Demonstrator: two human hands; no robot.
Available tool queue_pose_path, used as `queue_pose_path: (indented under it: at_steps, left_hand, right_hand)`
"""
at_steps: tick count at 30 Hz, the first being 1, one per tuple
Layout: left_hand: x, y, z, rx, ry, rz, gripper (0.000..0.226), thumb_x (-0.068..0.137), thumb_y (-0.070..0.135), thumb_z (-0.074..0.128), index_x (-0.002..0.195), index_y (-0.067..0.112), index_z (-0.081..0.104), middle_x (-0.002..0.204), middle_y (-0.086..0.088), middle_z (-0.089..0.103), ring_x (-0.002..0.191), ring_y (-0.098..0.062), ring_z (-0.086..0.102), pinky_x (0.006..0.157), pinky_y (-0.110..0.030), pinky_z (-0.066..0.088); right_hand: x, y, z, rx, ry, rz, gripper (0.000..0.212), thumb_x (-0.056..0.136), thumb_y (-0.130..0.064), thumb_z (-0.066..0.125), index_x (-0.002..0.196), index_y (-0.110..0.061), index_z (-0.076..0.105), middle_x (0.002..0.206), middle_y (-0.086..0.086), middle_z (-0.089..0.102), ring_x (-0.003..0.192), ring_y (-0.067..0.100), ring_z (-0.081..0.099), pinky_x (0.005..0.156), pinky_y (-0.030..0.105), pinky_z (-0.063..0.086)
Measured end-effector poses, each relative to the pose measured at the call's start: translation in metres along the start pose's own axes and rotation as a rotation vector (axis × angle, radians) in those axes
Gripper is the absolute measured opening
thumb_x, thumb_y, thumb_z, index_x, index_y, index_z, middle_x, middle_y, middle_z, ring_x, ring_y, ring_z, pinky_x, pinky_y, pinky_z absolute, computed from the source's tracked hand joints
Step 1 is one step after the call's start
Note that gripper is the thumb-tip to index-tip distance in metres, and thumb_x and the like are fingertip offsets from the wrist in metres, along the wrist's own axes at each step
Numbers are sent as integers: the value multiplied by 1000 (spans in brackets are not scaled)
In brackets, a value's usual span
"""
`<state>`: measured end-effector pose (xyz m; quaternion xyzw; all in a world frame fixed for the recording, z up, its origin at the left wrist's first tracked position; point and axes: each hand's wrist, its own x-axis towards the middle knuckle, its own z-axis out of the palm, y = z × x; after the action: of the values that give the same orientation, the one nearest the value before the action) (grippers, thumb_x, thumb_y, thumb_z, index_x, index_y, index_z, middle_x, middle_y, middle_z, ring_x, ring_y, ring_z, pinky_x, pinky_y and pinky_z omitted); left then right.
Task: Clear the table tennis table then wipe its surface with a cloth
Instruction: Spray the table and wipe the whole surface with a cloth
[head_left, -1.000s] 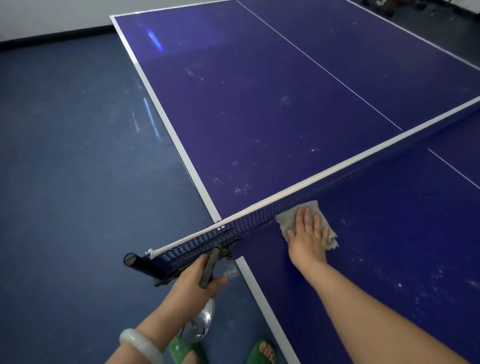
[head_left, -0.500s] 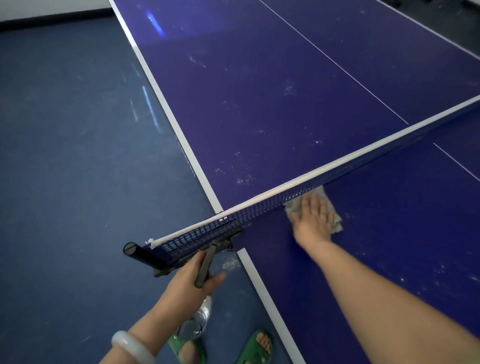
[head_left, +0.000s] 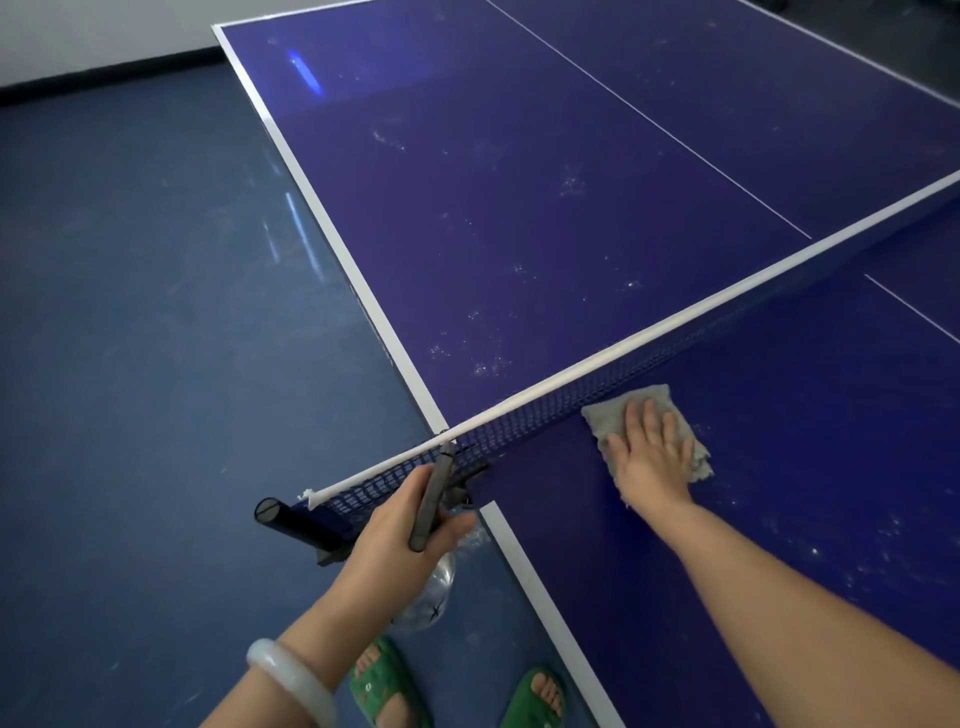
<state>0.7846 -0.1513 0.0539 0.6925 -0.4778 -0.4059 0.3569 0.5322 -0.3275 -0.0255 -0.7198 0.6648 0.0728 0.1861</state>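
Head view: right hand (head_left: 652, 457) flat, fingers (head_left: 649, 421) straight and together, pressing a beige cloth (head_left: 623, 415) onto the near half of the purple tabletop (head_left: 519, 208). Cloth is roughly rectangular, long axis running diagonally along the net (head_left: 545, 410), its far edge touching the net's base, near the left side line. Left hand (head_left: 410, 525) curled around the dark lever of the net clamp (head_left: 431, 504); lever's long axis points up and away toward the net post end. Black clamp tube (head_left: 280, 517) sticks out past the table edge, over the floor. Net's white top band runs diagonally from lower left to upper right. Tabletop bare on both halves, with white dust specks scattered, denser just beyond the net; white centre line and edge lines visible. Clear plastic bottle (head_left: 428, 592) hangs below the left hand. Blue floor (head_left: 130, 364) on the left, white wall with dark skirting at top left. White bangle (head_left: 291, 680) on left wrist; green sandals (head_left: 387, 686) at the table's edge.
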Motion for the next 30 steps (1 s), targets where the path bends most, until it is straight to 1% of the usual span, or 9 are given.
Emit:
queue_pose_path:
  at_steps: [3,7,13,15,17,19,20,24,30]
  left_hand:
    - [14,20,14,-36,-2,71,36,80,48,68,109,30,55,80,10,61,76,-9,61,74,-27,49]
    - [40,46,37,-79,-61,160,38,83,39,72,114,29,52,79,4,61,74,-16,60,73,-33,51]
    - [79,57,69,-118,-128,221,45,88,21,70,123,31,43,80,3,61,67,-14,59,72,-44,54]
    - [89,59,77,-138,-127,235,43,89,20,69,123,30,44,79,3,59,68,-16,58,72,-42,54]
    - [97,57,84,-119,-144,247,46,89,20,69,126,31,43,78,6,58,69,-13,58,72,-35,53]
    - [102,53,87,-100,-168,254,51,89,21,69,131,33,43,79,7,58,71,-11,59,74,-28,52]
    - [104,51,87,-106,-178,253,52,89,22,70,132,34,43,79,6,58,70,-11,59,74,-28,52]
    - [103,47,85,-158,-215,234,54,87,19,71,131,37,45,80,0,58,68,-15,58,72,-28,53]
    - [102,46,83,-133,-257,222,55,88,20,70,133,40,44,86,3,61,78,-20,62,79,-36,56]
  right_hand:
    - [-39,-28,26,-28,9,-268,63,96,-48,0,154,-23,-7,161,-3,-16,147,20,-19,117,44,-17]
    - [-95,-24,53,-136,29,-561,57,99,-39,19,153,-20,17,162,0,15,149,22,7,114,46,8]
    - [-95,46,35,23,54,-250,65,89,-57,-7,151,-35,-10,157,-15,-23,141,3,-31,117,35,-21]
    - [-94,47,31,47,84,-195,66,89,-55,-6,152,-35,-1,158,-14,-15,145,6,-23,118,35,-17]
    - [-92,44,29,20,184,-181,62,95,-49,8,151,-31,26,160,-7,17,147,13,7,119,39,0]
    - [-86,41,29,-8,324,-153,51,98,-42,24,135,-25,54,139,-1,52,128,19,39,113,45,21]
    - [-81,40,29,-20,363,-147,44,98,-40,32,128,-23,59,129,0,57,119,20,46,110,46,28]
    - [-70,38,38,-23,438,-176,33,88,-27,66,119,-15,61,124,7,56,115,25,48,104,48,43]
    - [-72,38,59,-7,397,-224,53,100,-27,25,149,-10,33,157,6,29,147,21,20,118,42,11]
